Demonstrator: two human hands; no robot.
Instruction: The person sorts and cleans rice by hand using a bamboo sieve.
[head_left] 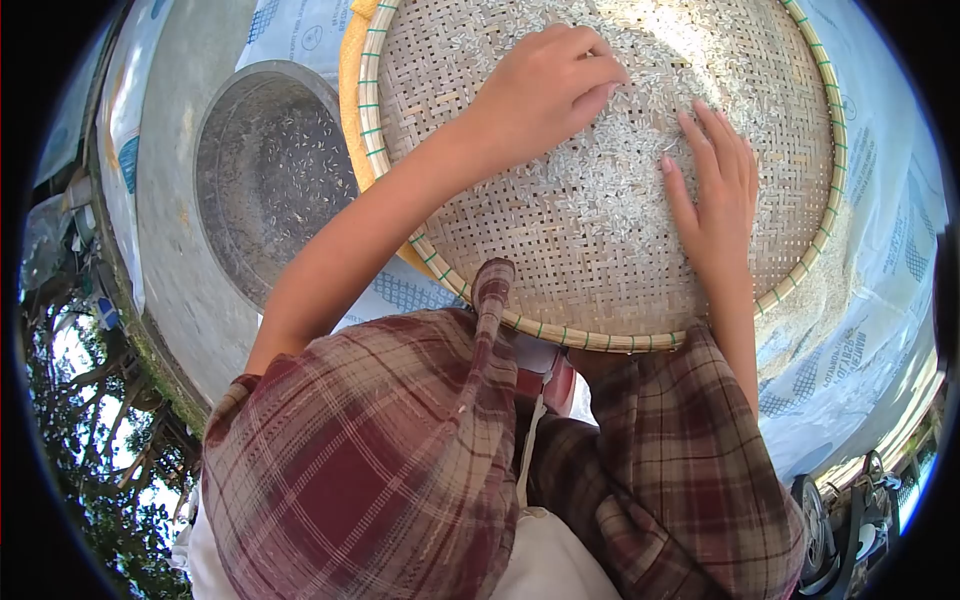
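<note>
A round woven bamboo winnowing tray (pixel 480 240) with a green-stitched rim is in front of me. White rice grains (pixel 610 195) are scattered over its middle and far side. My left hand (pixel 550 90) is over the tray, left of the middle, with thumb and fingers pinched together at the rice; anything between the fingertips is too small to make out. On the right side of the tray my right hand (pixel 718 195) lies with its fingers stretched out and apart, its fingertips beside the grains.
Left of the tray stands a dark grey basin (pixel 222 150) with some grains in it. An orange-yellow edge (pixel 352 90) shows under the tray's left rim. Printed white-blue sacks (pixel 880 240) lie around. A motorcycle (pixel 850 520) is at lower right, tree branches (pixel 120 450) at lower left.
</note>
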